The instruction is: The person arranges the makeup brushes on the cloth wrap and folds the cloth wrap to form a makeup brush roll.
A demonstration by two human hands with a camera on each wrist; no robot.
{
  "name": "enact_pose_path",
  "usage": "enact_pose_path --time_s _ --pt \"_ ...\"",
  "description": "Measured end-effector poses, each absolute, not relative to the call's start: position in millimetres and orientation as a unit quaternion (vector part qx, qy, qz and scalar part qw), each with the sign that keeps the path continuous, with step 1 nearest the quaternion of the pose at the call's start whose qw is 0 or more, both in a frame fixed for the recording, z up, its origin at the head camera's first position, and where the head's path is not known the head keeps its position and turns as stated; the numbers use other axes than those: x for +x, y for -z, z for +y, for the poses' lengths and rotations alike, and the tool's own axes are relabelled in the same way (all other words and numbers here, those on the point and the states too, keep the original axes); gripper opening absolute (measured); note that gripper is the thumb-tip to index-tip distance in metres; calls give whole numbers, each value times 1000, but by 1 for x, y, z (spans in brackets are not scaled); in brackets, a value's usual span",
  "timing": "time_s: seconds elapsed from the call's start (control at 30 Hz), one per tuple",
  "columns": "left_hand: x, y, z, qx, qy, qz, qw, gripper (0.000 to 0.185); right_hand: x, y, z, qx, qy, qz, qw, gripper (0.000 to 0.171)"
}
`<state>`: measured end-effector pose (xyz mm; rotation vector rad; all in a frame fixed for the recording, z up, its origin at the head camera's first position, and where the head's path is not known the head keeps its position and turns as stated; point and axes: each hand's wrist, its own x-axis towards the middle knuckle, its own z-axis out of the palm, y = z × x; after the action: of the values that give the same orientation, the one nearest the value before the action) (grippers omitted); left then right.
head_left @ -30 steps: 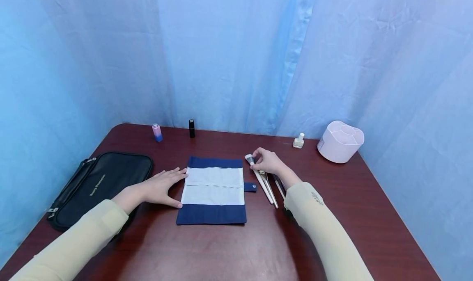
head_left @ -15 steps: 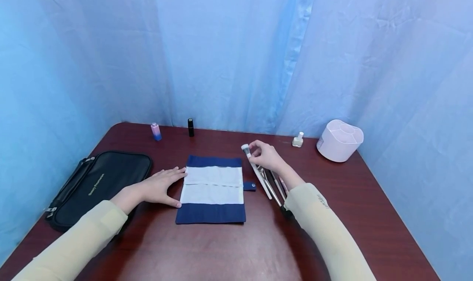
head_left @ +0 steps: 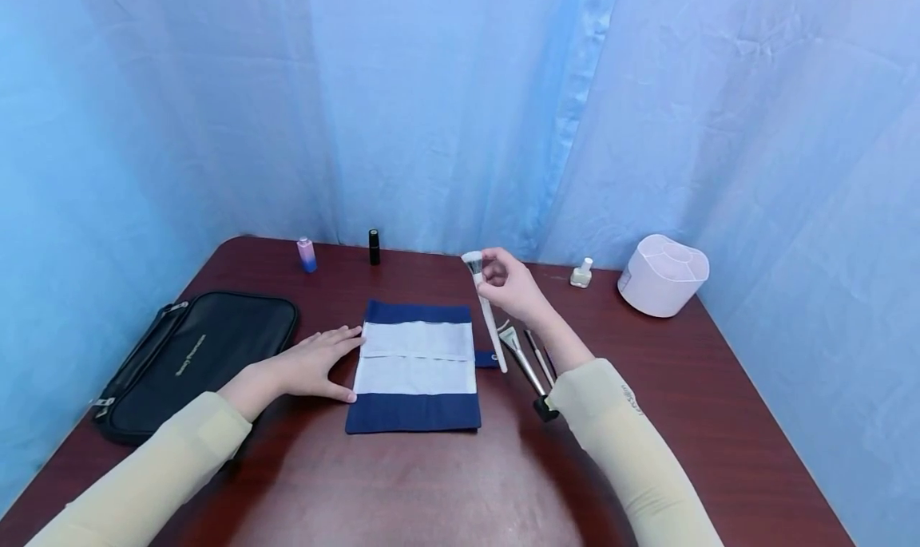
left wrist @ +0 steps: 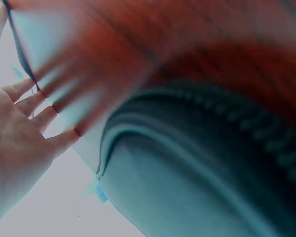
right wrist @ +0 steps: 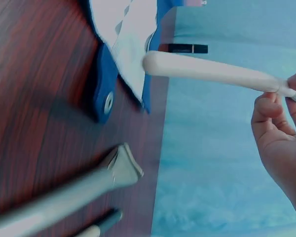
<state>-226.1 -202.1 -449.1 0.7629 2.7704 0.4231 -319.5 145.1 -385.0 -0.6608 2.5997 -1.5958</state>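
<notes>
Centre frame, the roll (head_left: 415, 363) lies flat on the worktop (head_left: 431, 483); a light grip could let the brush (head_left: 485, 314) slip onto it. Left hand (head_left: 309, 366), fingers flat and spread, presses the roll's left edge. Right hand (head_left: 509, 288) pinches the brush near its bristles, lifted just right of the roll.

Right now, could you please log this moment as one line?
right hand: pinches white brush, lifted | left hand: flat beside blue pouch | other brushes: on table

Head cam is aimed fwd & down over the whole table (head_left: 446, 483). Wrist cams are held v. close, low. The white brush (head_left: 487, 315) (right wrist: 212, 71) is shared w/ right wrist.
</notes>
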Motion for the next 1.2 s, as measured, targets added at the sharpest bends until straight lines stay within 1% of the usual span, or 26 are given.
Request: enact_pose_path --time_s 0.07,0.3,0.47,0.63,0.77,0.9,1.2 --pt "-226 449 -202 261 -143 947 117 95 -319 384 140 -219 533 818 7 47" --pt "-226 449 -211 261 -137 950 106 94 -295 352 108 -241 572 784 3 48" --pt "-223 450 -212 265 -142 948 102 93 -296 355 87 -224 605 764 -12 45" --pt "-221 452 -213 268 -143 947 104 99 -303 363 68 -203 645 736 -28 37" --pt "-220 451 -210 265 -141 948 111 101 -312 371 56 -203 665 718 -17 34" --pt "-218 449 -207 255 -139 949 121 100 -319 379 46 -198 679 707 9 36" --pt "-217 450 -203 255 -125 952 112 99 -329 394 28 -171 670 720 58 36"
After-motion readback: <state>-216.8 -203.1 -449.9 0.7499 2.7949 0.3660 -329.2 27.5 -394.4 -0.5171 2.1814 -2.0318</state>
